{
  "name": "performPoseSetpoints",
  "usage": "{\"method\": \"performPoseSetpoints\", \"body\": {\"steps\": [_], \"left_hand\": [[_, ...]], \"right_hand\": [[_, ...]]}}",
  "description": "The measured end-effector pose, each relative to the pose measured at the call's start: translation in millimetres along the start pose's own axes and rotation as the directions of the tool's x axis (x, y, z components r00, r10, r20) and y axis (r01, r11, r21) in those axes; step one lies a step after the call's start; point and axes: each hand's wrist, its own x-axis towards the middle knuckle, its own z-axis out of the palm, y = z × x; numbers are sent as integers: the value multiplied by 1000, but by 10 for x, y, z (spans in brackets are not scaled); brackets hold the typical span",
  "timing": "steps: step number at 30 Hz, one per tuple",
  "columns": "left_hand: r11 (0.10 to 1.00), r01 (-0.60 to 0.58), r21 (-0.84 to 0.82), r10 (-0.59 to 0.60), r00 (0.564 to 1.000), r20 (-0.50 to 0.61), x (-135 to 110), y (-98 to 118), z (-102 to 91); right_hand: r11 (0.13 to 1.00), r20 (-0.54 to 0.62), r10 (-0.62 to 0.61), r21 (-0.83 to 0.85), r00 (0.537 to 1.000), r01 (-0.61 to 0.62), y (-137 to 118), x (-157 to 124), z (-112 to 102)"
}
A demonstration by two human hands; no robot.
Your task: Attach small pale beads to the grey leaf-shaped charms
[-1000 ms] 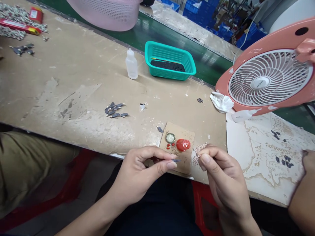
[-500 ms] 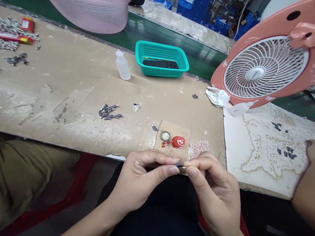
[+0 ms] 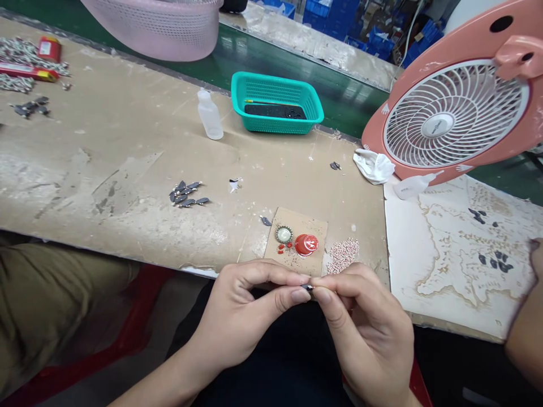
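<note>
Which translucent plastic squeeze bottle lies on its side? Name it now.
The translucent bottle by the salmon-pink fan lies flat; the other bottle stands upright beside the teal basket.

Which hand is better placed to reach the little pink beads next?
Probably the right hand: it sits just below the pile of tiny pale pink beads. The left hand is farther away, pinching a small dark piece.

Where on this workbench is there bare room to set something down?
The widest free patch of the worn workbench lies left of the dark metal pieces, below the plastic squeeze bottle. It's crowded by the left hand and right hand pinching a tiny dark piece, beside the cardboard square holding the red cap.
</note>
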Motion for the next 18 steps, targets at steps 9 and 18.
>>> {"method": "performPoseSetpoints", "body": {"steps": [9,18], "left_hand": [[1000,6,-4,-5,1000,6,-13,9,12],[998,-49,46,50,998,-24,-45,-3,16]], "right_hand": [[1000,18,-2,-3,1000,2,-1,4,-6],[999,21,4,-37,1000,-4,-3,10,1]]}}
